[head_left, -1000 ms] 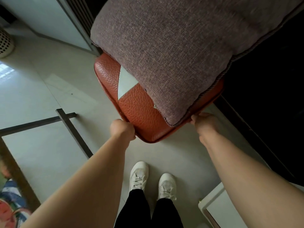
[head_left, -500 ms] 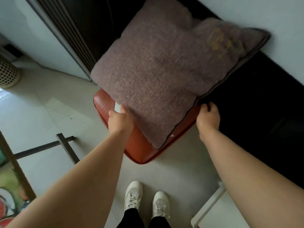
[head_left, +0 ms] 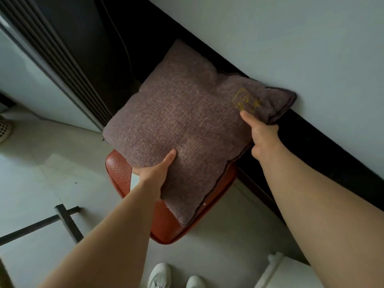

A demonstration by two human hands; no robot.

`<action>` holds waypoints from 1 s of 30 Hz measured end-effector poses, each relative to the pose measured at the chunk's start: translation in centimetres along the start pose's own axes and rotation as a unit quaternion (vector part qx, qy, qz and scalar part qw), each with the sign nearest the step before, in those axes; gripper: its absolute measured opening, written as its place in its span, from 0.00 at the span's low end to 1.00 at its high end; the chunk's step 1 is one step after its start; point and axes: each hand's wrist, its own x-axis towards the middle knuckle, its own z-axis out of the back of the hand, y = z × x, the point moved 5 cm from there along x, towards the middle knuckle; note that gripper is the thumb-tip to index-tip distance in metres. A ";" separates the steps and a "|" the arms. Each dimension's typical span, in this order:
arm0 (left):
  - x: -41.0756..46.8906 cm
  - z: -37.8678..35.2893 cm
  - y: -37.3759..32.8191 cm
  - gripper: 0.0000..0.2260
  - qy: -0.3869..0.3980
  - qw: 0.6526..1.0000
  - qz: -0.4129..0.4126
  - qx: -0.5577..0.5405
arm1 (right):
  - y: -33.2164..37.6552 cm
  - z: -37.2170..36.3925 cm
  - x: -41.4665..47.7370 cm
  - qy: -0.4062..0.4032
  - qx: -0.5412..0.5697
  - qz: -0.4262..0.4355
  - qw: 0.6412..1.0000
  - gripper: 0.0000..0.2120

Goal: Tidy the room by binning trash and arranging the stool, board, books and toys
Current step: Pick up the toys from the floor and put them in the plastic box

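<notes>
Stool: I see the orange-red leather stool (head_left: pixel 166 225) standing on the pale floor (head_left: pixel 41 173), close to the dark band at the foot of the wall (head_left: pixel 291 48). Only its near and left edges show; the rest is covered.
Cushion: a brown-purple woven cushion (head_left: pixel 182 121) lies on top of the stool and reaches past it on the far side. Its far right corner touches the wall. There is a small yellow stitched mark (head_left: pixel 243 101) near that corner.
Left hand: my view shows the left hand (head_left: pixel 154 173) at the near left edge of the cushion. The thumb (head_left: pixel 170 156) lies on the top fabric and the other fingers are curled under the edge, so it grips the cushion.
Right hand: the right hand (head_left: pixel 262 138) holds the right edge of the cushion. The thumb (head_left: pixel 247 119) presses on top just below the yellow mark, and the fingers are wrapped round the piped edge.
Feet: two white shoes (head_left: pixel 160 276) at the bottom edge, near the stool.
Around: dark strips (head_left: pixel 66 221) cross on the floor at the left. A pale perforated basket (head_left: pixel 4 129) is at the far left edge. A white furniture corner (head_left: pixel 291 273) is at the bottom right.
</notes>
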 end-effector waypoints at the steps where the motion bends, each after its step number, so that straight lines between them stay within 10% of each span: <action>1: 0.2 0.0 0.1 0.60 -0.008 1.000 0.001 -0.003 | 0.0 -0.4 0.1 0.013 0.003 -0.017 1.000 0.48; 4: 0.6 -0.1 0.0 0.58 -0.010 0.999 0.006 -0.033 | 0.7 -1.3 0.0 0.022 -0.014 -0.018 0.999 0.27; 14: -2.7 -2.8 -2.2 0.37 0.096 0.984 -0.046 -0.144 | 8.4 -3.3 -6.3 0.178 0.030 0.087 0.980 0.13; 18: -5.7 -7.1 -5.3 0.46 0.166 0.974 -0.074 -0.138 | 13.2 -2.4 -7.7 0.203 0.047 0.149 0.967 0.14; 25: -8.6 -12.6 -5.8 0.28 0.225 0.972 -0.068 0.001 | 9.6 2.0 -5.6 0.152 -0.021 0.145 0.978 0.24; 30: -8.4 -13.6 -5.7 0.32 0.244 0.966 -0.069 -0.040 | 6.7 5.6 -3.9 0.063 0.018 0.129 0.989 0.26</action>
